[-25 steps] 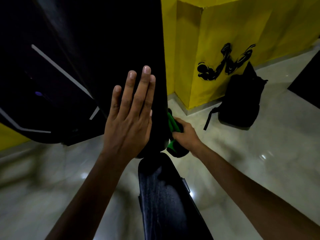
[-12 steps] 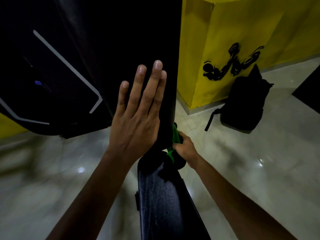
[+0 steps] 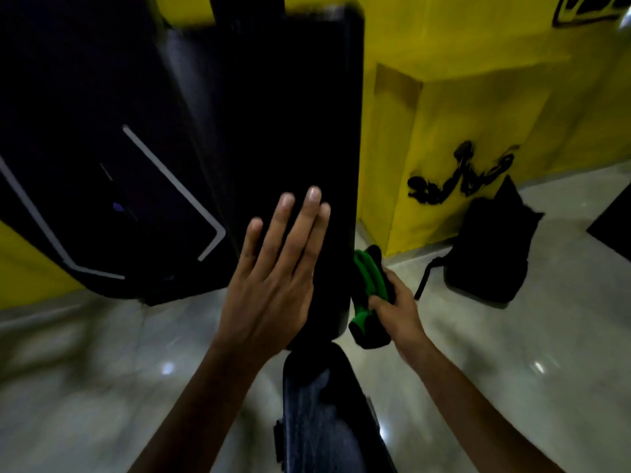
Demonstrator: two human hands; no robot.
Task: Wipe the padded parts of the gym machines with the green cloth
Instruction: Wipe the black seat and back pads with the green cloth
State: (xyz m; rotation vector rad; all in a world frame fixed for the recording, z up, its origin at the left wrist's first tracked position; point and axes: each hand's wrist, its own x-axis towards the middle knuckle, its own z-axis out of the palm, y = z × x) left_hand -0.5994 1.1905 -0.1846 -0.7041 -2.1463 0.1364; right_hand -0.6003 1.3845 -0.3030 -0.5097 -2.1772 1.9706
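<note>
A tall black padded backrest (image 3: 290, 124) stands upright in the middle of the view, with a black padded seat (image 3: 327, 414) below it. My left hand (image 3: 273, 278) lies flat on the front of the backrest, fingers straight. My right hand (image 3: 396, 308) grips a bunched green cloth (image 3: 367, 278) and holds it against the backrest's lower right edge. Part of the cloth hangs dark below my fingers.
A black backpack (image 3: 491, 250) leans against the yellow wall (image 3: 478, 97) at the right. A large black machine housing (image 3: 85, 148) with white stripes fills the left. The pale glossy floor (image 3: 512, 353) spreads around the bench.
The view has tilted up, so the top of the backrest shows. My right hand with the cloth has slid slightly up along the backrest's right edge. My left hand stays flat on the pad.
</note>
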